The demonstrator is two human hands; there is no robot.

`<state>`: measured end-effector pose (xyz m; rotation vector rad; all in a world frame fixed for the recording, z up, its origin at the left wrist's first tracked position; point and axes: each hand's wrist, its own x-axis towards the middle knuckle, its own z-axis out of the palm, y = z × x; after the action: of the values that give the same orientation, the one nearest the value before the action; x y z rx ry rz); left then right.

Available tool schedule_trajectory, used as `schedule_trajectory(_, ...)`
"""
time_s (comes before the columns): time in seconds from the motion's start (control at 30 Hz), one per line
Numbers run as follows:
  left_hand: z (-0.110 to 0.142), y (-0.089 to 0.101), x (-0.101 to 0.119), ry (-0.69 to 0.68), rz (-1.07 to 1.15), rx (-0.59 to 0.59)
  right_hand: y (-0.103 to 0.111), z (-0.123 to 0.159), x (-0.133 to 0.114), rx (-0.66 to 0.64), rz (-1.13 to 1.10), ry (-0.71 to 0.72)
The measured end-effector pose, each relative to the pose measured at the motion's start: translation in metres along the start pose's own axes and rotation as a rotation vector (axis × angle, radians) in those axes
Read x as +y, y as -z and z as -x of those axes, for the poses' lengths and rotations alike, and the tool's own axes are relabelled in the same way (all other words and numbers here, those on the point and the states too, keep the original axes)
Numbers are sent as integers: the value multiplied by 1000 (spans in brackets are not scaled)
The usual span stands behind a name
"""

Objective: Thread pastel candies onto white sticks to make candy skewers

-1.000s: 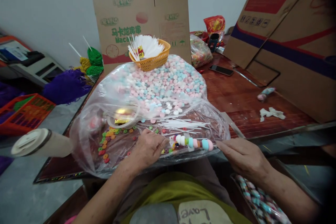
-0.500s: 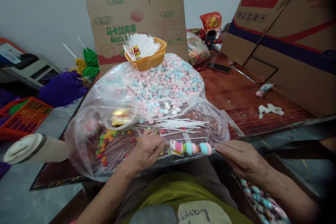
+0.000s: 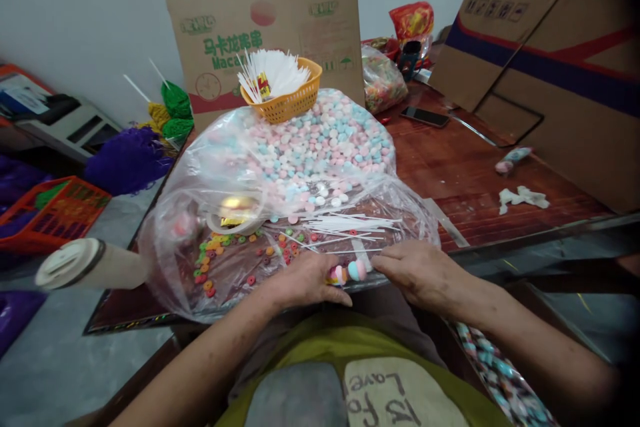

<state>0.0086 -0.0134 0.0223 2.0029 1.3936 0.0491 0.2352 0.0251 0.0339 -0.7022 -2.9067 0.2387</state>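
Just over the table's front edge, my left hand (image 3: 313,278) is wrapped round a marshmallow skewer (image 3: 357,271), covering its left part. Pink, orange and pale blue pieces show at the free end. My right hand (image 3: 417,272) is closed at that end, its fingertips pinched beside the blue marshmallow; the exact point of grip is hidden. Beyond the hands lie loose white sticks (image 3: 345,223) and small coloured candy rings (image 3: 201,265) on a clear plastic sheet (image 3: 167,213). A heap of pink, blue and white marshmallows (image 3: 335,140) is farther back.
A yellow basket (image 3: 287,109) of white sticks stands on the heap's far side. Cardboard boxes (image 3: 270,20) rise behind and at the right. A lidded cup (image 3: 95,263) is at the left edge. A phone (image 3: 425,116) and a wrapped skewer (image 3: 513,159) lie on the right.
My left hand has slid right over the skewer, covering more of it. My right hand has moved left, closer to the left. The camera view has shifted slightly.
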Motion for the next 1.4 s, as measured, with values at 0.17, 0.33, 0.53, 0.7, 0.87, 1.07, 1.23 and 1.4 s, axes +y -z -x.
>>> schedule_trajectory(0.17, -14, -16, 8, -79, 274, 16, -17, -26, -10, -134, -179, 17)
schedule_trajectory(0.33, 1, 4, -4, -61, 168, 103, -28, -24, 1, -95, -271, 16)
schedule_trajectory(0.53, 29, 8, -16, 16, 42, -72, -23, -10, -8, -104, -201, 3)
schedule_trajectory(0.7, 17, -21, -7, 64, 126, -42, -37, -23, -28, -115, -267, 43)
schedule_trajectory(0.87, 22, -14, -15, 69, 242, 7, -25, -24, -6, 42, -189, 58)
schedule_trajectory(1.07, 38, 6, -23, 152, -164, 15, -4, -14, -1, 87, -203, 85)
schedule_trajectory(1.23, 43, 3, -26, 277, -437, 253, -7, -10, -4, 93, -267, 65)
schedule_trajectory(1.4, 36, -12, -26, 120, -525, 535, -14, -15, -12, 81, -311, 23)
